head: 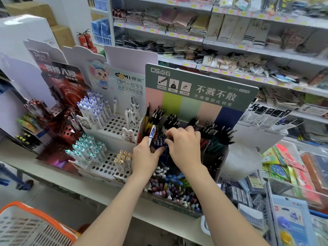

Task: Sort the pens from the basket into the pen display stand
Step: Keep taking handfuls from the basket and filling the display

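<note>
Nearest me, at the lower left, the orange-rimmed basket sits out in front of the counter's front edge; I cannot make out what lies in it. Two bare forearms reach over the counter to the green pen display stand, which stands toward the counter's right end, just beside a white stand of purple- and teal-capped pens. The left hand pinches a white-and-blue pen upright between thumb and fingers, parked there, I judge, to be ready to drop in once a gap opens. The right hand is curled, fingertips down among the blue-capped pens in a middle compartment of the stand, probably parting them to make room; whether it grips one I cannot tell. Behind it, black pens fan out along the stand's back row. Farthest off, store shelves hold folded cloth goods, all blurred.
</note>
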Motion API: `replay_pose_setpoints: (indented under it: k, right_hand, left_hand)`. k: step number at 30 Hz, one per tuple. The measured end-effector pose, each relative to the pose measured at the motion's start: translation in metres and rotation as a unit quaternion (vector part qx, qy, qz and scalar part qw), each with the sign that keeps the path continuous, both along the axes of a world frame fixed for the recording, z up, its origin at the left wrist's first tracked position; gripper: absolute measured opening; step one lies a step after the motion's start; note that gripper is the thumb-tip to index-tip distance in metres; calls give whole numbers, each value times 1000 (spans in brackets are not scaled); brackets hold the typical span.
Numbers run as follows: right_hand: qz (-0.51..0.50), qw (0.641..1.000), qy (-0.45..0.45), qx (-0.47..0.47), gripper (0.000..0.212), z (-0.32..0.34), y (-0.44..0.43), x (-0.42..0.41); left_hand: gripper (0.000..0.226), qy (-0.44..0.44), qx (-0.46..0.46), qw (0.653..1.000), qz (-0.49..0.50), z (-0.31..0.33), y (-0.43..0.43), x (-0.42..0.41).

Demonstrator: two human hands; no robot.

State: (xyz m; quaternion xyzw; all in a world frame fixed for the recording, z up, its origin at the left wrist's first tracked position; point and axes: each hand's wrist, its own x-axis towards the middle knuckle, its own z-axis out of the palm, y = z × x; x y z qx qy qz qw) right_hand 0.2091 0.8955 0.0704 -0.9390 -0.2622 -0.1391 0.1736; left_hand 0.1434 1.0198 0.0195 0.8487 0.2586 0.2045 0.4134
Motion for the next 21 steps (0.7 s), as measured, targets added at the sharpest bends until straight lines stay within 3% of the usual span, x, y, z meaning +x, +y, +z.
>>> replay_pose_setpoints:
  k: [4, 9, 16, 21]
  right_hand:
    - [15, 1000, -2, 2, 14, 1, 1, 1]
    - [6, 996, 1, 93, 13, -2, -4, -1]
    - [-41, 997, -63, -15, 10, 4, 4, -4]
    - [-25, 995, -81, -53, 7, 10, 2, 4]
  left_hand:
    - [29, -9, 39, 999, -23, -2, 5, 1]
    - [26, -66, 69, 995, -39, 2, 7, 2]
    - [39, 2, 38, 997, -71, 8, 18, -1]
    - [24, -85, 53, 993, -55, 11, 9, -5]
